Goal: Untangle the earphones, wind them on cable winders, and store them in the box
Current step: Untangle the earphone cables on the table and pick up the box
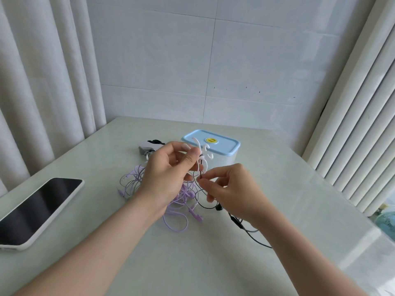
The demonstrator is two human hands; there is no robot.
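Pale tiles and curtains stand behind a light table, where the winding step seems to be only beginning for the black earphones. The left hand holds a white cable winder above the table, thumb and fingers closed narrowly on it, in front of the box, which has its blue lid on. The right hand pinches the black cable between thumb and forefinger just under the winder, and the rest of the cable trails on the table beneath the right wrist. The purple earphones lie tangled below the left hand, and a phone is well apart on the left. Next, I judge, the cable must be hooked into the winder and turned around it with light tension.
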